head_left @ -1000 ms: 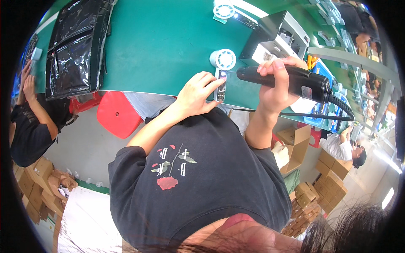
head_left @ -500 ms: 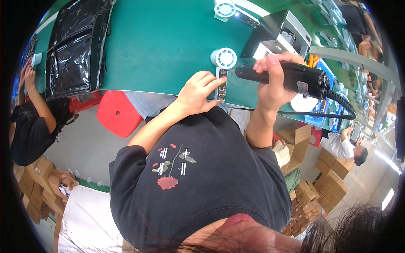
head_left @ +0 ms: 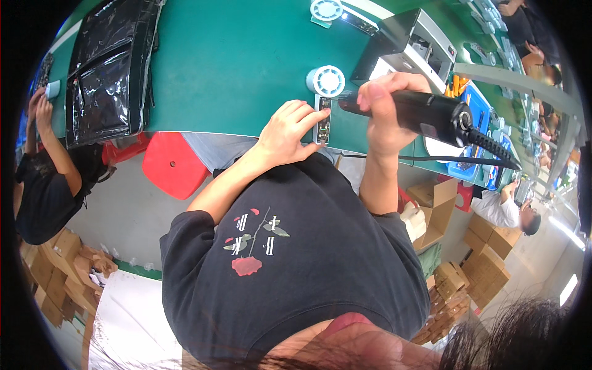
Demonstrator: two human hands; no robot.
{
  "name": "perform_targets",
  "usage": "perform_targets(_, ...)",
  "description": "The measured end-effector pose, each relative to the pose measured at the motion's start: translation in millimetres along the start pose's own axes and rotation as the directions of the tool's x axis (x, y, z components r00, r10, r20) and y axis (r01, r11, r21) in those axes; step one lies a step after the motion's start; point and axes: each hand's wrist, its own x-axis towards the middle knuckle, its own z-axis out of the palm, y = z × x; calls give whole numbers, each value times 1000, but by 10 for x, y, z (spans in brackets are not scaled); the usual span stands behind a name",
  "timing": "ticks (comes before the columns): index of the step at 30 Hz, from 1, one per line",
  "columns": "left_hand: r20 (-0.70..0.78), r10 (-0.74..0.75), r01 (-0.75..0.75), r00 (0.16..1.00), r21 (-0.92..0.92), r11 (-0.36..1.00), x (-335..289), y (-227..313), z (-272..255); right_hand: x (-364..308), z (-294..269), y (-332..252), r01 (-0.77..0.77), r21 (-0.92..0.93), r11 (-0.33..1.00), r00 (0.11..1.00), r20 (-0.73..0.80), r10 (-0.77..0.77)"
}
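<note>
A small light-blue handheld fan [head_left: 328, 81] lies on the green bench near its front edge, its round grille facing up. Its handle is uncovered, showing a narrow circuit board [head_left: 324, 123]. My left hand [head_left: 290, 131] pins the handle, with the index finger across the board's upper part and the thumb at the lower end. Wrapped round a black corded electric screwdriver [head_left: 425, 114], my right hand [head_left: 390, 108] holds it with the nose pointing left, just right of where fan head and handle meet. Whether the bit touches a screw, I cannot tell.
Another blue fan [head_left: 327, 10] lies at the far side of the bench. A grey-black metal box [head_left: 404, 52] stands right of the work, near a blue tray [head_left: 475, 114]. Black plastic-wrapped goods [head_left: 105, 74] sit on the left. The screwdriver's cord [head_left: 453, 159] runs along the bench edge.
My right hand and the screwdriver have shifted slightly left, and the tool's rear end sits a little lower. The fan and my left hand have moved up very slightly.
</note>
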Motion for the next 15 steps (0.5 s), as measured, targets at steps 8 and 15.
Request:
perform_targets(8,-76,45,-39,996,70,997,34,18,40,8,-245,-106,19,41,999,999,-27,-18)
perform_targets(15,-205,-19,50,979,151,987,328,-22,214,637,-791,-427,79,-148,986,868,-476,-141)
